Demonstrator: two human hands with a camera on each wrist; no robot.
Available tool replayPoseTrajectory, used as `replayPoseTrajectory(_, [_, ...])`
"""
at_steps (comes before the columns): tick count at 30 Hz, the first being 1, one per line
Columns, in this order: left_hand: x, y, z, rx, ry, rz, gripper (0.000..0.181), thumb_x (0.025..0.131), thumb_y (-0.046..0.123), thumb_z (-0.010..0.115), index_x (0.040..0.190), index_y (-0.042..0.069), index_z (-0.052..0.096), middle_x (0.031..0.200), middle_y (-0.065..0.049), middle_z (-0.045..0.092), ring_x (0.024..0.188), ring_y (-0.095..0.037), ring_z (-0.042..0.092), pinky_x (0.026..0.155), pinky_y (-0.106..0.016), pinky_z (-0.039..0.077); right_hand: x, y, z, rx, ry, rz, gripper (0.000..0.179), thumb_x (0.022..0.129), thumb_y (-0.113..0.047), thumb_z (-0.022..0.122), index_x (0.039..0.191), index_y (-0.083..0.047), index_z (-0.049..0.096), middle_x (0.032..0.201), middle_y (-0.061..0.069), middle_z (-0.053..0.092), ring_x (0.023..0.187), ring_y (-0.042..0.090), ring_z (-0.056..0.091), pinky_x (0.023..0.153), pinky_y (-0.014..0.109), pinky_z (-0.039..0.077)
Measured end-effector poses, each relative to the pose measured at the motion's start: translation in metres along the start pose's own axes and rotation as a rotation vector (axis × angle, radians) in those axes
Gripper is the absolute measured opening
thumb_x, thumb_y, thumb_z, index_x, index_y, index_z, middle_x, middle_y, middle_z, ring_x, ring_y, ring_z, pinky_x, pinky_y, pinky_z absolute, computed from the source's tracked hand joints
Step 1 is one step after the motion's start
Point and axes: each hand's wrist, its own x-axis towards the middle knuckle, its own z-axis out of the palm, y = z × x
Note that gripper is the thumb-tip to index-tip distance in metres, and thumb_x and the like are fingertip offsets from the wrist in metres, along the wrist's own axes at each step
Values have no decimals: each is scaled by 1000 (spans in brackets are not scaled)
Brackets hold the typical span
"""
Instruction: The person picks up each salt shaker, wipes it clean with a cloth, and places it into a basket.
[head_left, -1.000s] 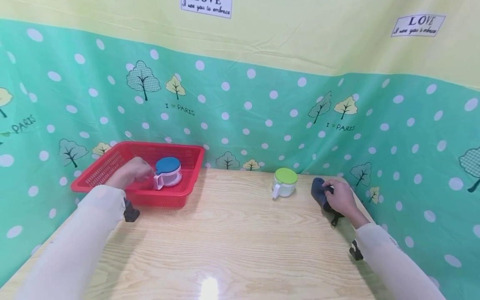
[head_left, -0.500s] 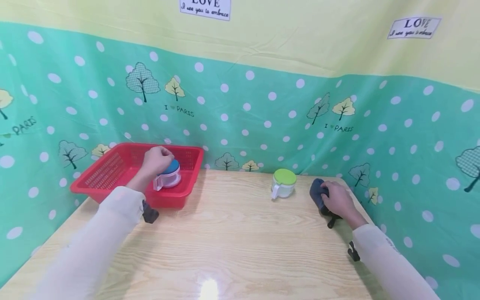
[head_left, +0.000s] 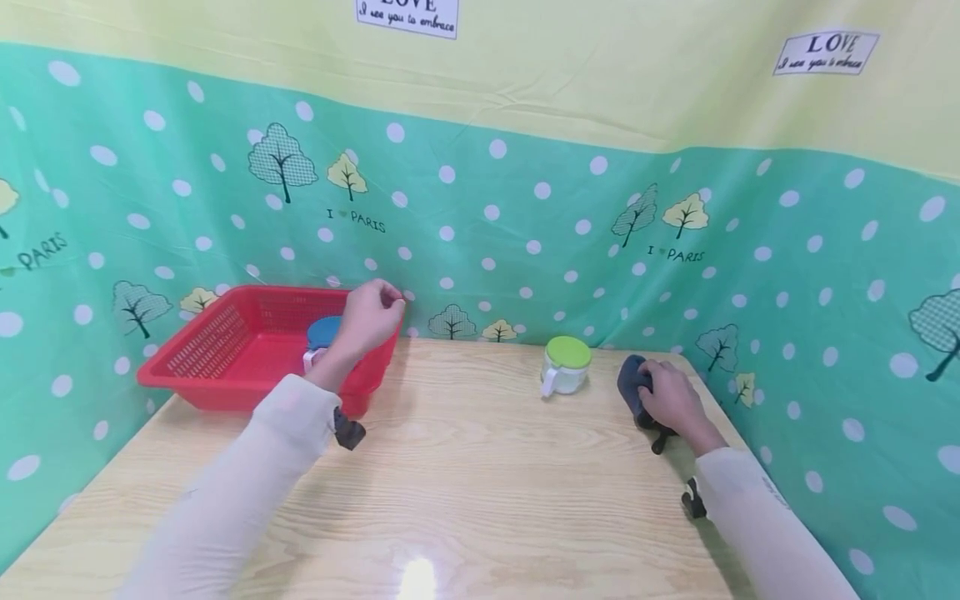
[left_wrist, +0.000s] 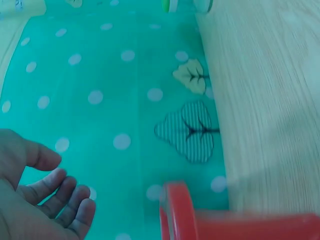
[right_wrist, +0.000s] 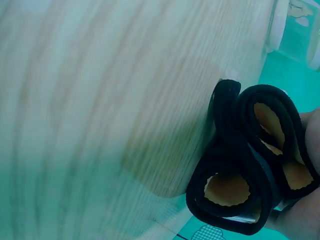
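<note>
My left hand (head_left: 369,315) is above the right rim of a red plastic basket (head_left: 240,392). Its fingers are loosely bent with nothing between them, as the left wrist view (left_wrist: 47,192) also shows. Behind that forearm, inside the basket, stands a jar with a blue lid (head_left: 324,331), partly hidden. At the table's right side my right hand (head_left: 672,398) grips a dark blue folded fabric bundle (head_left: 632,385). The right wrist view shows the bundle's rolled ends (right_wrist: 227,185), with black edging and a tan lining.
A jar with a green lid (head_left: 567,354) and white handle stands near the table's back edge, between the two hands. A green dotted curtain (head_left: 480,208) hangs behind and along the sides of the wooden table (head_left: 480,467).
My left hand has risen out of the basket and moved right, past the blue-lidded jar, to the right rim. My right hand keeps its grip on the bundle, almost in place.
</note>
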Motion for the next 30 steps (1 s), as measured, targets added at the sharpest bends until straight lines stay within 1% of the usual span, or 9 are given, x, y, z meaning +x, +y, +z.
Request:
replayPoseTrajectory(4, [2,9,17,20,-20,46,18,97,14,57,108,1,63,105,-16,65,96,-30,60,86,-43,53,0,0,-1,-14,-6,-6,34,97,-10,61,127,5,58,123,34,57,110,53,58,83,62,51])
replayPoseTrajectory(9, [6,14,42,-20,-37,38,16,96,13,58,106,1,63,103,-16,65,100,-33,61,88,-44,53,0,-1,-2,-29,-6,-6,33,96,-9,61,126,4,58,122,34,58,109,53,59,81,61,52])
replayPoseTrajectory(10, [7,13,47,-34,-44,28,16,96,12,58,106,1,63,105,-17,65,109,-35,60,91,-44,52,0,-1,-2,-30,-5,-7,33,96,-9,61,127,4,58,123,34,58,108,53,59,80,61,53])
replayPoseTrajectory(13, [8,11,64,-53,-65,-3,16,97,13,59,107,2,63,106,-16,66,111,-37,61,90,-43,53,0,-3,-2,-39,-14,-4,34,97,-10,61,128,4,57,124,34,57,109,53,58,80,60,53])
replayPoseTrajectory(16, [8,7,83,-27,-71,-10,16,96,13,58,107,3,64,106,-14,66,108,-34,62,88,-42,54,0,-1,-2,-56,-20,-9,35,97,-10,61,128,4,56,124,34,56,109,54,57,79,61,52])
replayPoseTrajectory(18, [7,2,98,5,-68,5,14,95,12,58,105,4,65,102,-12,67,97,-30,63,94,-45,51,-1,-1,-2,-62,-26,-11,35,97,-11,61,128,4,56,125,34,56,109,55,56,80,61,52])
replayPoseTrajectory(22, [5,-10,126,-2,-98,33,12,95,11,59,101,3,65,97,-12,67,91,-28,63,90,-43,51,-1,-2,-2,-63,-36,-13,36,97,-11,62,129,5,55,125,34,55,109,56,55,80,62,51])
replayPoseTrajectory(24, [5,-14,137,-34,-127,35,12,95,11,59,101,2,65,95,-11,66,86,-26,63,79,-38,54,0,-2,-1,-63,-39,-11,36,97,-11,61,129,4,55,125,34,55,109,56,55,80,62,50])
replayPoseTrajectory(30, [1,-12,167,-69,-207,39,13,96,11,59,99,1,67,90,-10,66,79,-22,62,72,-33,54,0,-1,-1,-61,-36,-9,37,97,-12,61,130,4,55,126,34,55,110,55,55,81,63,50])
